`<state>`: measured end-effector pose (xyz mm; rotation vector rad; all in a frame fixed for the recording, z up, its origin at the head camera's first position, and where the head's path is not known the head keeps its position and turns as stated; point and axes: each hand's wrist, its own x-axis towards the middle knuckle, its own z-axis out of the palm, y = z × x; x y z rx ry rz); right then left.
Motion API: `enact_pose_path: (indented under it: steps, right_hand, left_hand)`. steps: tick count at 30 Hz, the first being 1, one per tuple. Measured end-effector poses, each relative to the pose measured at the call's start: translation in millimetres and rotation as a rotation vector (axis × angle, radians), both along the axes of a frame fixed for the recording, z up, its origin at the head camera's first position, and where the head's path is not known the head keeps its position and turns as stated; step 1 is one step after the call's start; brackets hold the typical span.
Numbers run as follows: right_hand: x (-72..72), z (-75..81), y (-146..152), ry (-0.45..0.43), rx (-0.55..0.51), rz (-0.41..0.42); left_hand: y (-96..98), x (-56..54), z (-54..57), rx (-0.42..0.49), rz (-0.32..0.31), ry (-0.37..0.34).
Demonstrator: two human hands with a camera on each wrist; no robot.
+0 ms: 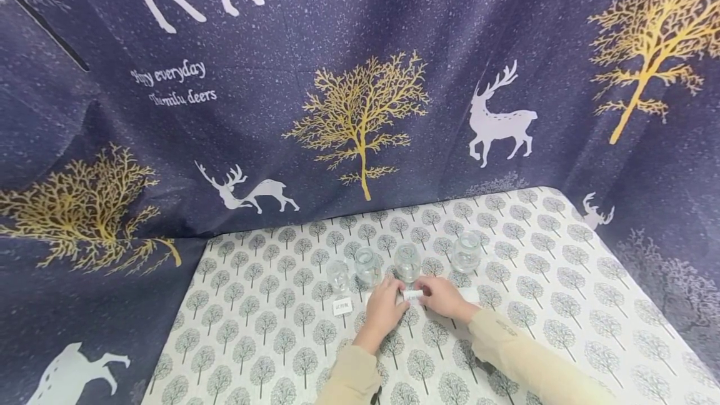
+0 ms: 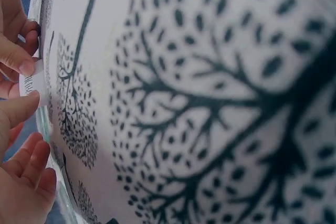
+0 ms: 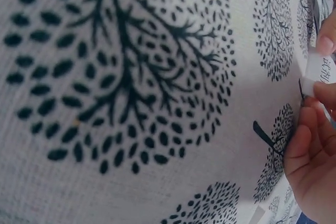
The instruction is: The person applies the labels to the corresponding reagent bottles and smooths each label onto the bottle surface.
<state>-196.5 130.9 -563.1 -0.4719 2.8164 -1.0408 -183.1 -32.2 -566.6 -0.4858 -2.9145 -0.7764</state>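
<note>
A small white label card (image 1: pixel 413 295) with printed characters is held at its two ends, just in front of the third glass jar from the left (image 1: pixel 407 262). My left hand (image 1: pixel 384 306) pinches its left end between thumb and fingers. The other end is pinched by my right hand (image 1: pixel 447 297). Both wrist views show fingertips on the edges of the card (image 2: pixel 34 83), close over the cloth. Another white card (image 1: pixel 342 306) lies to the left, below a clear glass (image 1: pixel 338 277). Behind my left hand stands a glass jar (image 1: pixel 368 266), with a card there mostly hidden by the hand.
A further glass jar (image 1: pixel 466 252) stands at the right of the row. Below it a white card (image 1: pixel 469 294) lies partly behind my right hand. The tree-print tablecloth (image 1: pixel 270 342) covers the table, and a dark blue deer-print curtain (image 1: pixel 253 111) hangs behind it.
</note>
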Motion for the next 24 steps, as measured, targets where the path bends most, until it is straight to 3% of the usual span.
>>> enact_pose_path:
  steps: [6, 12, 20, 24]
  right_hand:
    - [2.5, 2.8, 5, -0.026, -0.097, 0.011]
    - [3.6, 8.2, 11, -0.177, -0.288, 0.023]
    - [6.6, 15.2, 14, -0.366, -0.574, 0.006]
    - [8.9, 18.0, 14, -0.416, -0.644, 0.012]
  left_hand:
    - [-1.8, -0.5, 3.6, 0.137, 0.007, -0.103]
    - [-3.0, -1.3, 4.0, 0.307, -0.018, -0.209]
    - [-2.8, -1.9, 3.7, 0.469, -0.02, -0.246]
    - [-2.4, -1.2, 7.4, 0.54, -0.007, -0.247]
